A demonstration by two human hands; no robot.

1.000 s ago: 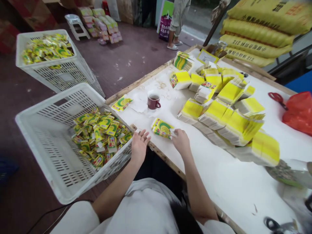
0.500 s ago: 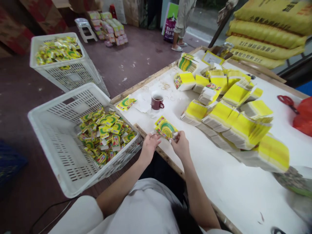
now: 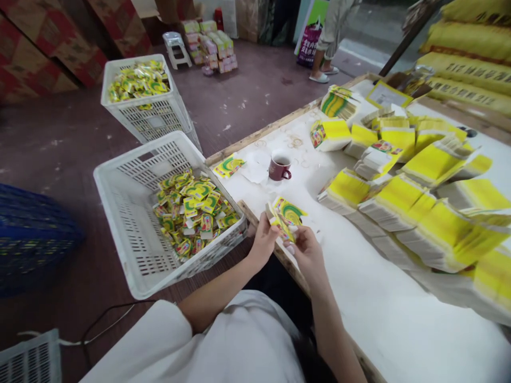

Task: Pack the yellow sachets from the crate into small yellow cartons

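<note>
At the table's near edge, my left hand (image 3: 263, 242) is closed on a yellow-and-green printed card (image 3: 281, 224), which stands tilted and looks partly folded. My right hand (image 3: 308, 254) pinches the same card at its lower right end. Just behind it on the white table lies a stack of matching flat cards (image 3: 291, 211). Left of my hands, a white plastic crate (image 3: 136, 274) contains many small folded yellow-and-green packs (image 3: 199, 205). A dark red mug (image 3: 278, 169) with dark liquid stands beyond the cards.
Bundles of yellow cards (image 3: 403, 197) cover the table's right side. More flat cards (image 3: 229, 166) lie near the left edge. Behind the near crate stands another filled crate (image 3: 139, 109). A blue basket (image 3: 34, 239) is at far left. A person's legs (image 3: 329, 42) show beyond the table.
The view has swung left. My left hand, earlier with fingers loose beside the cards, now grips a card turned up from the stack. My right hand has stayed at the cards.
</note>
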